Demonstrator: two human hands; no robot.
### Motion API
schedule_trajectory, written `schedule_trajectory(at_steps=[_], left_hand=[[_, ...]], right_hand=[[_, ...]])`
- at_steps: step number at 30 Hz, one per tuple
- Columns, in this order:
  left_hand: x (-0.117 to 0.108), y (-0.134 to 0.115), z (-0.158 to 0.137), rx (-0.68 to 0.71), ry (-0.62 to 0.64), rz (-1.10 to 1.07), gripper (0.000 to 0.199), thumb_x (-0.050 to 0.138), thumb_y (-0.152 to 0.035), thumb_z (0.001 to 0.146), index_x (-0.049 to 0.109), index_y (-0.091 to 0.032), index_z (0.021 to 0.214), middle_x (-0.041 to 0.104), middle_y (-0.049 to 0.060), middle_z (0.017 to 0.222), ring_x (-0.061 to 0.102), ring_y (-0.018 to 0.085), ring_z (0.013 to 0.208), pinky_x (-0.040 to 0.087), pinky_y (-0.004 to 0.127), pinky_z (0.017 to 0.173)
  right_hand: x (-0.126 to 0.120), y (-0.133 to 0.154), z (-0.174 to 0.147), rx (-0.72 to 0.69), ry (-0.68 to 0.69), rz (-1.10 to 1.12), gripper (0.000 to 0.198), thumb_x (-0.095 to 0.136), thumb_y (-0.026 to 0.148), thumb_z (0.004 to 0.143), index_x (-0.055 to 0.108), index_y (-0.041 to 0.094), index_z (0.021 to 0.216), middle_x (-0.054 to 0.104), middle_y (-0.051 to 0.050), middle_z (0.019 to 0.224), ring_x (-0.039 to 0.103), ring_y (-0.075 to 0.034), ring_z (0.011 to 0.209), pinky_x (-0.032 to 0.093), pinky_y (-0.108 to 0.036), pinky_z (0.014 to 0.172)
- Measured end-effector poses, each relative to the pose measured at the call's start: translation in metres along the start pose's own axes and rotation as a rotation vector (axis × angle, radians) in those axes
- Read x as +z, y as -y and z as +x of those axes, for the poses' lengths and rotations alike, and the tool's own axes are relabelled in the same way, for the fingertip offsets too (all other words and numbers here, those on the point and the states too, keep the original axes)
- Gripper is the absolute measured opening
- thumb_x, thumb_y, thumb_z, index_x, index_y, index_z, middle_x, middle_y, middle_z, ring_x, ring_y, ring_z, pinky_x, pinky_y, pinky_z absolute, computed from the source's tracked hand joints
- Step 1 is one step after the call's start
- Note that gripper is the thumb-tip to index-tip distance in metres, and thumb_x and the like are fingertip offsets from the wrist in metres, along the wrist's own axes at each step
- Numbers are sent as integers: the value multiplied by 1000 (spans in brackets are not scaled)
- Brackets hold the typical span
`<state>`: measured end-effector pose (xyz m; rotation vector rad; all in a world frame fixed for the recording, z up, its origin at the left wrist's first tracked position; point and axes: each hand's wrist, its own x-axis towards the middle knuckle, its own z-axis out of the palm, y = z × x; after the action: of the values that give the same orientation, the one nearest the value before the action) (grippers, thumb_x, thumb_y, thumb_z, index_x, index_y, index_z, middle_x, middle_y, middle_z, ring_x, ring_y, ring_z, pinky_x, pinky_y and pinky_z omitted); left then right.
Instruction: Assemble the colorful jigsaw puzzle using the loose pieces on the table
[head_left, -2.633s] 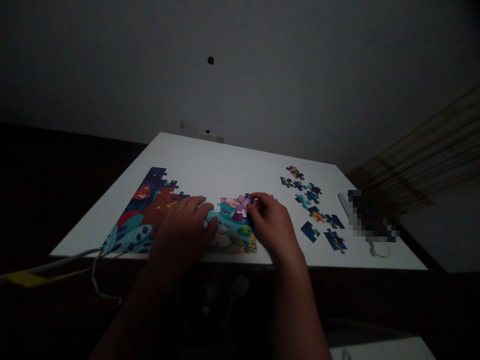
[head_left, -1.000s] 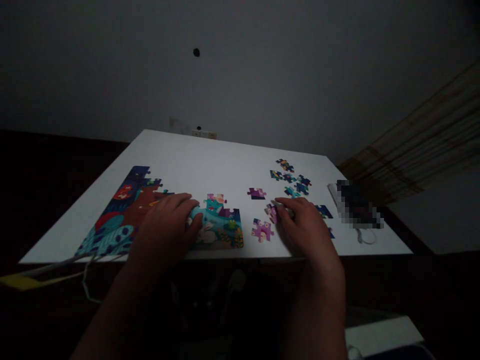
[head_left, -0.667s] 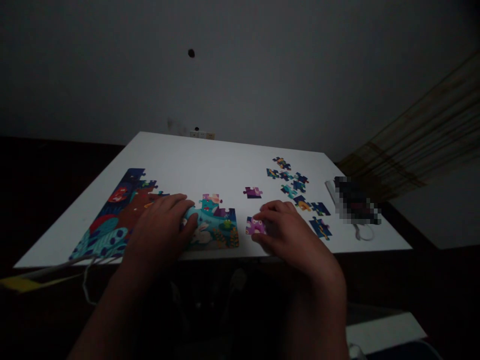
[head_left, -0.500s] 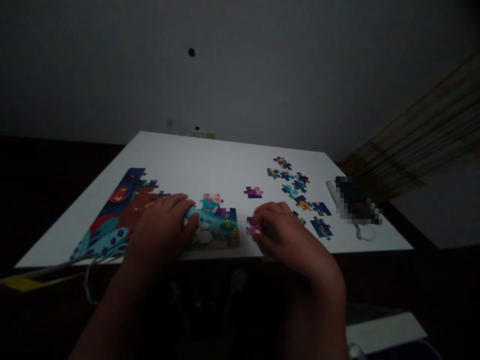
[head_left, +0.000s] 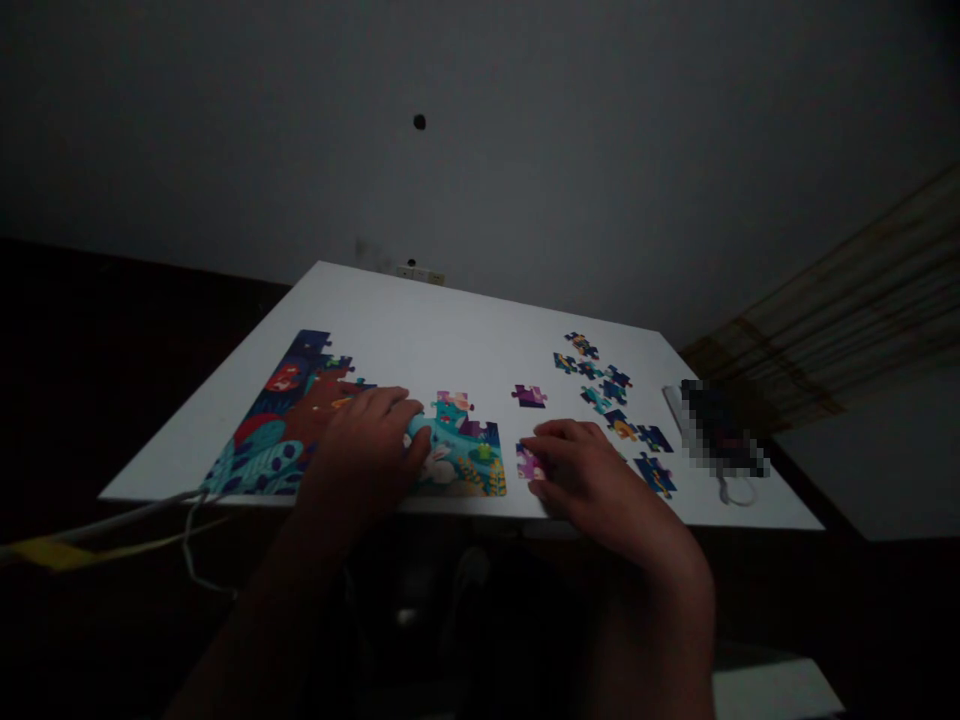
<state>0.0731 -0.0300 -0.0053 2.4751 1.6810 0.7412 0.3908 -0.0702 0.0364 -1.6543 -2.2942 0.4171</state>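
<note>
A partly joined jigsaw puzzle (head_left: 465, 460) lies near the table's front edge, showing a brown animal, a white rabbit and blue leaves. My left hand (head_left: 375, 440) rests flat across its middle, fingers stretched out, hiding part of the picture. Just right of the puzzle's right edge, a purple-and-blue puzzle piece (head_left: 529, 463) lies on the table, apart from it by a narrow gap. The thumb and fingers of my right hand (head_left: 589, 470) are curled round that piece's right side. Farther back sits a loose purple piece (head_left: 530, 396).
Several loose puzzle pieces (head_left: 615, 390) are scattered on the right of the white table (head_left: 450, 330). A blurred-out dark object (head_left: 720, 425) with a cord lies at the right edge. A pale cable (head_left: 150, 508) and yellow strip (head_left: 60, 552) hang at the front left.
The whole view has shifted, so the table and both hands appear farther right. My right thumb and fingers look slightly wider apart around the purple-and-blue piece. My left hand stays on the puzzle.
</note>
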Motion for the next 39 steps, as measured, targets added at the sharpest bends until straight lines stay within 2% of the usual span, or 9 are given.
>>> schedule_trajectory(at_steps=[3,7,10,12,14,17,22,31,39], left_hand=[[3,0,-1,2,-20,6,35,56,-37,110,79,-20,130,77,18,145,71,38,132,58,62,115],[5,-3,-3,-5,-39,29,34,56,-35,111,78,-19,131,78,18,145,71,38,132,57,60,115],[6,-4,-3,-7,-59,22,32,56,-35,110,78,-20,128,78,17,142,71,37,130,57,59,113],[6,-4,-3,-7,-71,9,30,57,-35,110,78,-20,126,78,16,141,71,37,129,57,58,112],[6,-5,-3,-7,-80,-3,30,58,-33,109,78,-20,125,78,17,140,71,37,130,57,58,113],[5,-6,-4,-5,-86,-20,30,58,-31,109,79,-18,126,78,19,139,71,38,129,57,60,113],[1,-9,-6,-16,-87,-34,30,59,-32,110,79,-17,127,78,18,137,70,38,128,57,60,113],[-5,-14,-2,-58,-38,-49,32,58,-33,112,80,-16,128,78,19,135,68,39,133,55,60,116],[-2,-12,-4,-55,-62,-59,29,59,-32,111,80,-20,127,78,16,138,68,36,131,54,56,115]], right_hand=[[-3,3,-4,12,-2,66,39,75,21,92,81,32,129,77,-9,137,68,-34,132,58,-52,114],[-13,11,-2,84,-14,165,20,72,25,95,79,29,114,81,-7,110,76,-28,101,63,-43,90],[-13,20,20,51,-202,237,14,72,37,101,81,28,107,84,-7,103,78,-27,92,62,-41,83],[-3,27,44,30,-372,287,23,76,42,101,84,27,116,86,-9,111,79,-28,95,64,-43,88],[14,34,71,4,-436,334,31,74,40,102,84,27,127,86,-11,121,80,-29,102,65,-46,95],[43,42,103,-9,-428,362,37,68,31,103,81,27,137,85,-12,130,81,-30,112,64,-49,105],[68,41,124,27,-365,289,38,65,26,103,80,28,138,87,-10,124,81,-30,111,65,-50,106],[67,38,129,-32,-277,49,47,61,23,108,79,23,151,79,-16,146,71,-32,136,53,-49,123],[66,49,125,-39,-204,-36,40,59,25,111,86,30,140,75,-9,160,65,-34,147,49,-56,128]])
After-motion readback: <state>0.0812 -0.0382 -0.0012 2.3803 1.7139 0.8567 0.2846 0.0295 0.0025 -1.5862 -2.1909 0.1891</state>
